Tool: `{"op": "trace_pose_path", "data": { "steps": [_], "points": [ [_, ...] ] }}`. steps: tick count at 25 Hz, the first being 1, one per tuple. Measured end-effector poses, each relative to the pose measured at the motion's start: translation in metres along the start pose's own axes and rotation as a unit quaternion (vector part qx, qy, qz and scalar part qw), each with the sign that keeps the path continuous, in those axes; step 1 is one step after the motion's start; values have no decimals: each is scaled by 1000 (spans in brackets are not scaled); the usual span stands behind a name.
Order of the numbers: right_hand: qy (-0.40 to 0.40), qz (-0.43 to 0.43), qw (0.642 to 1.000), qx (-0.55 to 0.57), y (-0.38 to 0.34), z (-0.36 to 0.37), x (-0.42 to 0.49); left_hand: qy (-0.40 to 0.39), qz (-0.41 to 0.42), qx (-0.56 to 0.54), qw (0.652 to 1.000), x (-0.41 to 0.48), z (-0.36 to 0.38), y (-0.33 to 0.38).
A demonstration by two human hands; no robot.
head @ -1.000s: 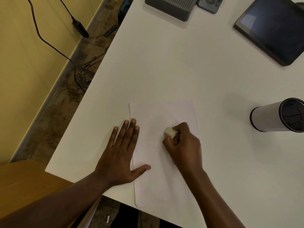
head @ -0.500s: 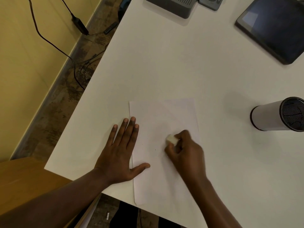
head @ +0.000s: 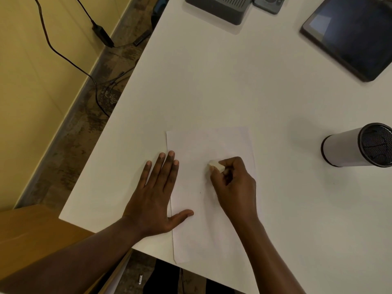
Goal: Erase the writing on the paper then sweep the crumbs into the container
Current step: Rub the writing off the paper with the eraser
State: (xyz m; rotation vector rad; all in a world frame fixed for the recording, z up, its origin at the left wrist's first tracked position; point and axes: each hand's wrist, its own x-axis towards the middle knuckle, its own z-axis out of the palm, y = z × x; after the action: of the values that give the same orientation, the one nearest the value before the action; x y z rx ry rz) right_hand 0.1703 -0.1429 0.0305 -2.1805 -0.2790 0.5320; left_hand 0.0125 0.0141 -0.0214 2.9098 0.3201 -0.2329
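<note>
Left hand (head: pixel 156 194) flat on counter (head: pixel 212 85), fingers spread, straddling the left edge of the paper (head: pixel 191 234): thumb and two fingertips on the sheet, palm and the rest on bare counter. Gripping nothing; likely there as a clamp so the sheet cannot slide or buckle under rubbing. Paper lies at the near counter edge, bottom corner overhanging slightly, so pinning matters. Surface looks almost blank; one small dark speck near the middle, any remaining writing too faint to read. No crumbs discernible at this resolution.

Right hand (head: pixel 235 183) curled, thumb and fingers pinched shut on a small white eraser (head: pixel 216 166), tip pressed to the mid-sheet. Short grip, close to the tip, probably for pressure and control. Judged to be in the erasing step; sweeping not begun.

Container (head: pixel 358 145), a white cylinder with dark mesh inside, lies on its side well apart to the right, mouth facing right, away from the paper. Needs turning or bringing closer before crumbs can go in.
</note>
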Motion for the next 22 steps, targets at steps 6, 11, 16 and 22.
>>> {"op": "trace_pose_path", "data": {
  "steps": [6,11,16,22],
  "points": [
    [-44,118,984,129,5,-16,-21,-1,-1,-3,1000,0,0,0],
    [-84,120,975,170,3,-29,-22,9,5,-9,1000,-1,0,0],
    [-108,82,987,85,3,-38,-25,10,2,-9,1000,0,0,0],
    [-150,40,988,-19,9,-42,-25,14,4,-13,1000,-1,0,1]
  ]
}}
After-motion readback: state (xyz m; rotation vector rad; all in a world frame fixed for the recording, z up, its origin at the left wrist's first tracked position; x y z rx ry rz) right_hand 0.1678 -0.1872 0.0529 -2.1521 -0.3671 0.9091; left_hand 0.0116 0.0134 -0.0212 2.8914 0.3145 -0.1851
